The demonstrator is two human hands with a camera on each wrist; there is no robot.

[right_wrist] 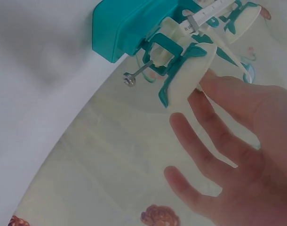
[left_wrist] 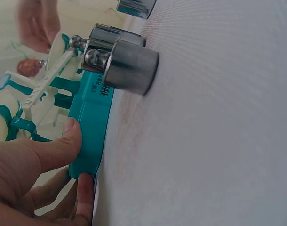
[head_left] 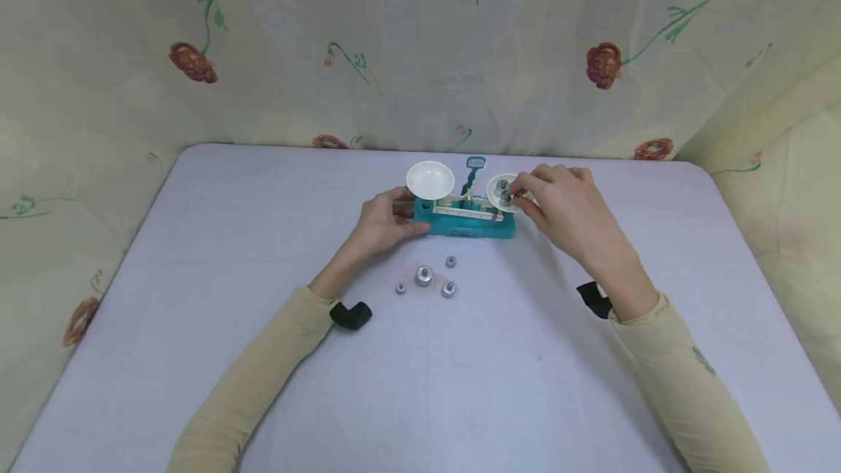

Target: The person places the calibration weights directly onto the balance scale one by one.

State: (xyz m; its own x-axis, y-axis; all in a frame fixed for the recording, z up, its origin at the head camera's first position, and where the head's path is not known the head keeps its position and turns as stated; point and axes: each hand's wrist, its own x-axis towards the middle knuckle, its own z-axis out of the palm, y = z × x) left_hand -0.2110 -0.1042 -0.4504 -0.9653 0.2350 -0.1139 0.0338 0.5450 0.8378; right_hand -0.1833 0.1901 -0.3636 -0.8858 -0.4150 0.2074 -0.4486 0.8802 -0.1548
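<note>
A small teal balance scale [head_left: 469, 227] stands near the table's far edge, with a white pan on each side. My left hand [head_left: 384, 223] grips the left end of its base, thumb on the front face, fingers at the end and behind. Over the right pan [head_left: 495, 201], my right hand [head_left: 561, 203] pinches a small metal weight between thumb and index finger; the fingers hide most of it. Metal weights [head_left: 502, 186] sit in that pan. The left pan [head_left: 430, 179] holds nothing. In the right wrist view, the other fingers [right_wrist: 200, 146] are spread apart.
Several knobbed metal weights stand on the table in front of the scale, the biggest weight [head_left: 423, 276] among them. A pale cloth covers the table [head_left: 493, 385]. Behind its far edge hangs a flowered curtain [head_left: 407, 57].
</note>
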